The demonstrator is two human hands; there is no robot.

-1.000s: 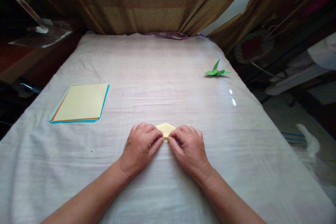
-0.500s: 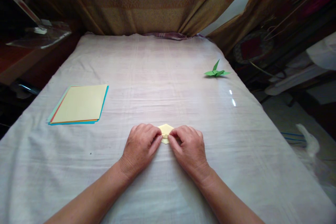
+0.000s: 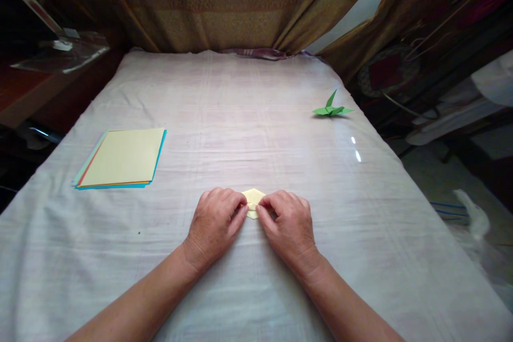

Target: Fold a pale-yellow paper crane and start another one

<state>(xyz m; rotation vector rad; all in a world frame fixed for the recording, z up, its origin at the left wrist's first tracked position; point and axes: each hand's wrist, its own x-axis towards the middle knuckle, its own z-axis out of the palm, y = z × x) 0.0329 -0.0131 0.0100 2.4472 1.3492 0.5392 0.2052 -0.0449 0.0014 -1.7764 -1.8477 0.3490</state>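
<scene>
A small folded piece of pale yellow origami paper [image 3: 253, 197] lies on the cloth in front of me, its pointed upper and lower edges showing between my hands. My left hand [image 3: 218, 219] pinches its left side between thumb and index finger. On the opposite side, the thumb and index finger of my right hand [image 3: 286, 222] pinch the paper too. A narrow raised fold crosses the paper between my thumb tips. Both of its side ends are hidden under my fingers.
A stack of square coloured paper [image 3: 122, 157], pale yellow on top, lies to the left. At the far right sits a green folded paper bird [image 3: 332, 110]. A whitish cloth [image 3: 240, 91] covers the table, and a brown curtain [image 3: 192, 5] hangs behind it.
Almost nothing differs. Both hands keep their pinch on the yellow paper in the same place, and the whole view has shifted very slightly.
</scene>
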